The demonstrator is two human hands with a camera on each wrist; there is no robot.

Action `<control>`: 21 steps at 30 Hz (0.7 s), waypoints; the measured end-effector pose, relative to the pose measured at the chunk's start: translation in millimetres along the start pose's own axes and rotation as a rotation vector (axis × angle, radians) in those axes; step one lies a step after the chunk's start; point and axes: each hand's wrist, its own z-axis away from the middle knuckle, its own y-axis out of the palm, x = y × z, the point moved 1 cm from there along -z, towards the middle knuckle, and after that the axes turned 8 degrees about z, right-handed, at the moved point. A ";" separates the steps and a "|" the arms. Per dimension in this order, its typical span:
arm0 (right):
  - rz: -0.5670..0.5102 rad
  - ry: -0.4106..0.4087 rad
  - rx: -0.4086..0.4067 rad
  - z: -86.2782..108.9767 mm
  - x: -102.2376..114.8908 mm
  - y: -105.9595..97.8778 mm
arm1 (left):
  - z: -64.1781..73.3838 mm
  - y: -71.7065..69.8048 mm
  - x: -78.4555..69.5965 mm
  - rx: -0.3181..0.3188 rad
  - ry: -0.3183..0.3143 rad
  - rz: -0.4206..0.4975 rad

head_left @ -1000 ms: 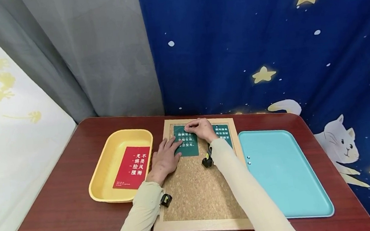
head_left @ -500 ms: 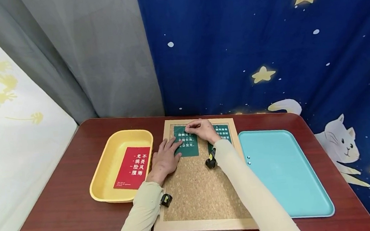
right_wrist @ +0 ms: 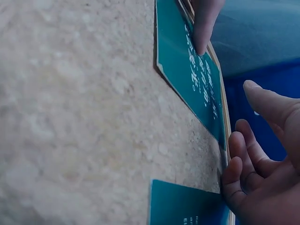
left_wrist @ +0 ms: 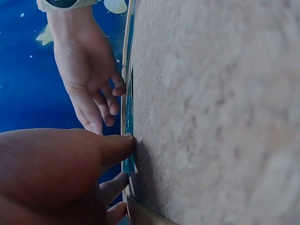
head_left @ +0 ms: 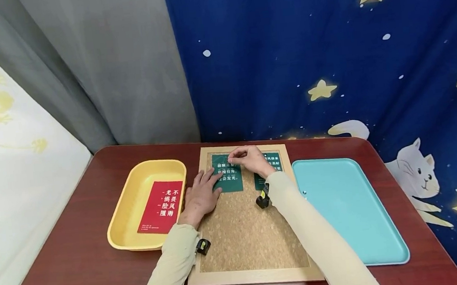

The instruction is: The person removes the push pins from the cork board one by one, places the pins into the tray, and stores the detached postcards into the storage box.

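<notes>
A wood-framed cork board lies on the table with two green cards near its far end. My left hand rests on the board's left edge, its fingers spread over the left green card; in the left wrist view the thumb presses on the card's edge. With thumb and forefinger together, my right hand pinches a small pushpin, mostly hidden by the fingertips, at the top of that card. The right green card has a pin at its top and is partly covered by my right wrist.
Left of the board stands a yellow tray with a red card leaning in it. On the right lies a light blue tray with two small shiny pins near its left edge. Curtains hang behind the brown table.
My right wrist has swung slightly to the right while its fingertips stay at the card's top. The left hand keeps its place, and the head view has shifted a little.
</notes>
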 end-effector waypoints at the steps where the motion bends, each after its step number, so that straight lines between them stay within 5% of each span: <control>1: 0.003 0.000 0.001 1.0 0.2 0.4 | 0.7 0.4 0.3 0.000 0.000 0.002; 21: 0.059 -0.045 -0.039 22.0 4.6 -16.4 | -1.9 0.5 -0.3 0.012 -0.005 -0.002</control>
